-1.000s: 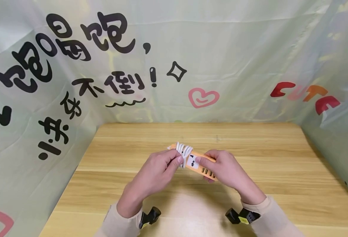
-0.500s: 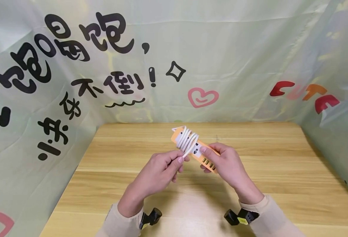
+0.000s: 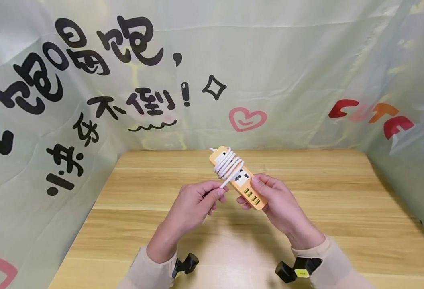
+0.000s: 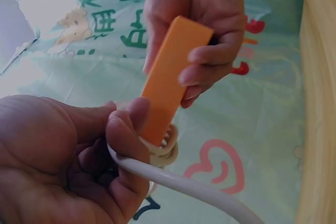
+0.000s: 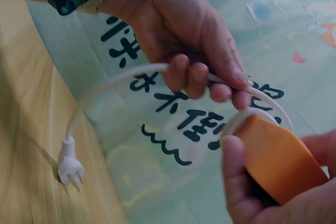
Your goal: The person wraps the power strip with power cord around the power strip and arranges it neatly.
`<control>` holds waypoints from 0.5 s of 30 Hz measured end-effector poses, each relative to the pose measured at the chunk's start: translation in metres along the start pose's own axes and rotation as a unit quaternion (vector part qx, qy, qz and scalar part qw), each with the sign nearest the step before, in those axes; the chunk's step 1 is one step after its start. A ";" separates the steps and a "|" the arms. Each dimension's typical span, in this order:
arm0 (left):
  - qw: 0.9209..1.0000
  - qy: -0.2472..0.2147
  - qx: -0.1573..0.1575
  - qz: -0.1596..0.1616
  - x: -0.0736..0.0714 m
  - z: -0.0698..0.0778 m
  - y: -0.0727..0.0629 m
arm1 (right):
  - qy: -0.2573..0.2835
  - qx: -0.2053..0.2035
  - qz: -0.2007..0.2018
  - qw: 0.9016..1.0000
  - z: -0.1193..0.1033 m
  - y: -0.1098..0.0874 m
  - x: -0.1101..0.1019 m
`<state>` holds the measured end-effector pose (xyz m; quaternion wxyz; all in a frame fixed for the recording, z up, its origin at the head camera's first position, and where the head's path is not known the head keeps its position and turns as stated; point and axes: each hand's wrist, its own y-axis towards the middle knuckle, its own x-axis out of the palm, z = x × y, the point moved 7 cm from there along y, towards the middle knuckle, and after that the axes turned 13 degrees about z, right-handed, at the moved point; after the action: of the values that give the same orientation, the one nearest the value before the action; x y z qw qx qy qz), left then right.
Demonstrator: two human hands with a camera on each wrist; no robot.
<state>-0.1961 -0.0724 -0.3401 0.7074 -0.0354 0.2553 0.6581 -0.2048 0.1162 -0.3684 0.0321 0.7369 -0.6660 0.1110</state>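
Observation:
An orange power strip [image 3: 239, 178] with white socket panels and several USB ports is held up tilted over the table, its far end leaning left. White cord [image 3: 228, 163] is wound in several turns round its far half. My right hand [image 3: 277, 200] grips the near end, thumb on the front and fingers behind. With thumb and forefinger my left hand [image 3: 197, 204] pinches the loose stretch of cord just left of the strip. In the right wrist view the cord runs on through the left hand's fingers to a white plug [image 5: 70, 163] that hangs close over the wood.
The wooden table [image 3: 143, 237] spreads under both hands. A pale printed cloth [image 3: 288, 72] with lettering and hearts stands behind it and along both sides. A black wrist camera [image 3: 186, 263] sits at the left cuff, another black camera [image 3: 288, 271] at the right.
The strip has swung up to a steeper tilt, its far end rising away. My left hand has drawn slightly down off the coil, pulling a short straight length of cord into view.

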 end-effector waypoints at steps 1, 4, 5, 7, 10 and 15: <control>1.000 -0.003 0.006 -0.002 0.001 0.000 0.000 | 0.002 0.002 0.011 1.000 0.000 0.000 0.000; 1.000 -0.011 0.002 -0.011 0.005 -0.001 0.000 | 0.010 0.009 0.048 0.999 0.001 0.000 -0.001; 1.000 -0.009 -0.004 -0.011 0.006 -0.003 0.000 | 0.012 0.010 0.060 0.998 0.001 0.000 -0.002; 1.000 0.001 -0.013 0.000 0.005 -0.006 0.001 | 0.018 0.012 0.079 0.997 0.001 0.000 -0.004; 1.000 0.011 -0.018 0.018 0.002 -0.010 0.003 | 0.028 0.015 0.094 0.995 0.000 0.000 -0.007; 0.998 -0.043 -0.012 -0.037 0.007 -0.010 0.002 | 0.042 0.021 0.108 0.993 -0.001 0.001 -0.013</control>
<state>-0.2010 -0.0699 -0.3507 0.7413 -0.0250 0.2154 0.6352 -0.2067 0.1288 -0.3702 0.0324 0.6556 -0.7376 0.1585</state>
